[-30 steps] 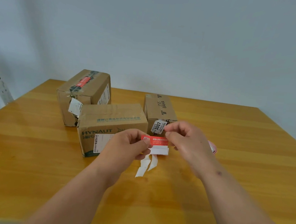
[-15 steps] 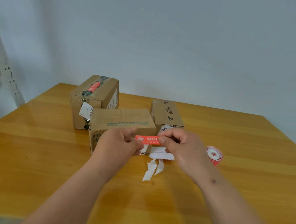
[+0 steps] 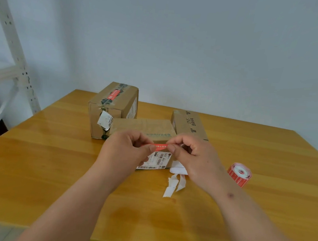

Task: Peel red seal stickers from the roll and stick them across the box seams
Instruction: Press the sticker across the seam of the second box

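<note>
Both hands pinched one red seal sticker (image 3: 159, 147), left hand (image 3: 127, 152) and right hand (image 3: 195, 156) at its ends, I observed it above the front box (image 3: 144, 127), roll (image 3: 240, 173) on desk (image 3: 38, 159).

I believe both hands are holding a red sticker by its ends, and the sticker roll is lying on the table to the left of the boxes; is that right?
Not quite: the head view shows the roll on the table to the right of the boxes, beside the right hand. The rest holds: the left hand and right hand pinch the red sticker by its ends.
</note>
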Demonstrator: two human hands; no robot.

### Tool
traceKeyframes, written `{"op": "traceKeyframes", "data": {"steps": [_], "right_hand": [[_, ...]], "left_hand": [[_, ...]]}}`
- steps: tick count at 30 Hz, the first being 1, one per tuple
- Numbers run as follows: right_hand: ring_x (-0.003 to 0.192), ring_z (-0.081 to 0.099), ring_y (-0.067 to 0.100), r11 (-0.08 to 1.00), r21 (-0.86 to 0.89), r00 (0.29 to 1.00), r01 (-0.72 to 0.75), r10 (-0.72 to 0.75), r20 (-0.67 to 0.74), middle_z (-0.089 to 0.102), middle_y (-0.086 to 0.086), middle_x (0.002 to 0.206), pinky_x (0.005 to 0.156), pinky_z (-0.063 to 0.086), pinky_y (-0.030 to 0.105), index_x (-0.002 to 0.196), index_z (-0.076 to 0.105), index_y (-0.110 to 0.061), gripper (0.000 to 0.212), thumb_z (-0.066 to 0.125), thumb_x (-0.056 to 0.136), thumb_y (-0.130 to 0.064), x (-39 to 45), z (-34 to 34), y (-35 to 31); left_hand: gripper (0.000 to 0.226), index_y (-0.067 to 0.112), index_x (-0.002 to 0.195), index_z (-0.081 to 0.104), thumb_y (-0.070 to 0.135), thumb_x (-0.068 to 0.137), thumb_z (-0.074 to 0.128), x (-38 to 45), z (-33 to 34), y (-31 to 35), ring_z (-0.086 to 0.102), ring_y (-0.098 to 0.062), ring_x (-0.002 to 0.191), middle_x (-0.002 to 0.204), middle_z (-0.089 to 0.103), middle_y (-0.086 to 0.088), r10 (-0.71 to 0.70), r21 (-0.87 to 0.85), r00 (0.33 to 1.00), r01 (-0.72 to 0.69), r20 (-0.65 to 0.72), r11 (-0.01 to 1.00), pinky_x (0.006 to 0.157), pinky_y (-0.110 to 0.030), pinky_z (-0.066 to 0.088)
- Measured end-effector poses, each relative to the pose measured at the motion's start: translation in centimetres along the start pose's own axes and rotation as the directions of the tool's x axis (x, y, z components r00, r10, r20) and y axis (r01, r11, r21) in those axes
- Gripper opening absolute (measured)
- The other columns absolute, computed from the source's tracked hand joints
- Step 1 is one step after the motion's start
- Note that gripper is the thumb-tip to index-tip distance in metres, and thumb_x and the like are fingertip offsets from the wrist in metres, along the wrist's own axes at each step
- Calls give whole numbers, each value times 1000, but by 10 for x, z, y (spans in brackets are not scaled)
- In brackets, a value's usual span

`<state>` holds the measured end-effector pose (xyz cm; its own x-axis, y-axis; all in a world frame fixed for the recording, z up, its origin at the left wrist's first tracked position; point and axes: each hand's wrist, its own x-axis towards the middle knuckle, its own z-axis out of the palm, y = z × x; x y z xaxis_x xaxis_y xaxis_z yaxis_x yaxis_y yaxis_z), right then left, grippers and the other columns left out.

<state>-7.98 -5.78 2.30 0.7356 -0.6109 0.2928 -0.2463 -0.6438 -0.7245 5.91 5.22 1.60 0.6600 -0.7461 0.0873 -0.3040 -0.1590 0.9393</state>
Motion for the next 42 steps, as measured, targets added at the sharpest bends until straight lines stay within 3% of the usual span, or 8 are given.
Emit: {"op": "traceKeyframes", "data": {"steps": [4, 9, 17, 21, 29, 33, 38, 42], "right_hand": [[85, 49, -7, 998, 52, 998, -18, 21, -57, 51, -14, 102, 68, 38, 3, 87, 69, -25, 7, 62, 89, -25, 12, 5, -5], [61, 55, 18, 990, 128, 998, -52, 56, -31, 65, -3, 72, 54, 45, 29, 90, 69, -34, 13, 60, 92, -26, 27, 11, -13], [65, 67, 4, 972, 179, 987, -150, 157, -25, 70, -4, 76, 55, 46, 12, 121, 48, -31, 43, 70, 84, -28, 60, 15, -18], [56, 59, -3, 986, 94, 990, -136, 139, -28, 72, -3, 75, 49, 39, 6, 91, 64, -25, 9, 67, 86, -31, 75, 15, -14], [72, 51, -2, 993, -59, 993, -104, 100, -68, 55, -12, 88, 60, 39, 15, 78, 59, -33, 11, 61, 88, -39, 96, 28, -4], [52, 45, 3, 997, 14, 996, -74, 75, -39, 54, -10, 64, 47, 37, 12, 82, 60, -30, 9, 59, 91, -32, 98, 28, -4], [76, 63, 13, 991, -12, 991, -132, 132, 4, 65, -8, 81, 56, 45, 19, 91, 61, -29, 4, 60, 90, -33, 106, 28, 0], [74, 58, 4, 985, -110, 987, -135, 144, 75, 62, -9, 84, 58, 37, 17, 124, 45, -28, 36, 59, 91, -33, 109, 31, 2]], "left_hand": [[5, 18, 78, 73, 19, 82, 76, 8, -8, 2, 63, -7, 56, 57, 66, 5, 1, -44, 1000, -1, -2, 999, 60, -26, 57], [7, 18, 79, 73, 16, 85, 72, 24, -24, 4, 61, -11, 58, 59, 65, 1, 30, -35, 999, -30, -11, 999, 64, -29, 58], [16, 17, 101, 71, 9, 87, 69, 56, -47, 3, 70, -14, 69, 74, 74, -3, -8, -26, 1000, 8, 16, 1000, 69, -30, 60], [10, 11, 92, 67, 6, 85, 71, 68, -49, 1, 72, -17, 68, 75, 75, -8, -54, -18, 998, 55, 26, 998, 66, -31, 61], [7, 15, 83, 67, 15, 90, 67, 85, -53, 1, 72, -20, 77, 85, 71, -5, -67, 164, 996, 57, 59, 985, 75, -42, 61], [8, 13, 81, 68, 10, 88, 68, 92, -56, 4, 69, -19, 76, 84, 67, -7, -73, 111, 997, 69, 39, 991, 71, -40, 62], [8, 12, 81, 72, 6, 86, 70, 99, -55, 0, 63, -13, 62, 74, 68, -8, -96, 112, 995, 91, 36, 990, 58, -26, 58], [15, 21, 100, 68, 13, 88, 69, 105, -50, -7, 66, -15, 71, 81, 67, -2, -88, 271, 995, 70, 57, 960, 62, -28, 58]]}}
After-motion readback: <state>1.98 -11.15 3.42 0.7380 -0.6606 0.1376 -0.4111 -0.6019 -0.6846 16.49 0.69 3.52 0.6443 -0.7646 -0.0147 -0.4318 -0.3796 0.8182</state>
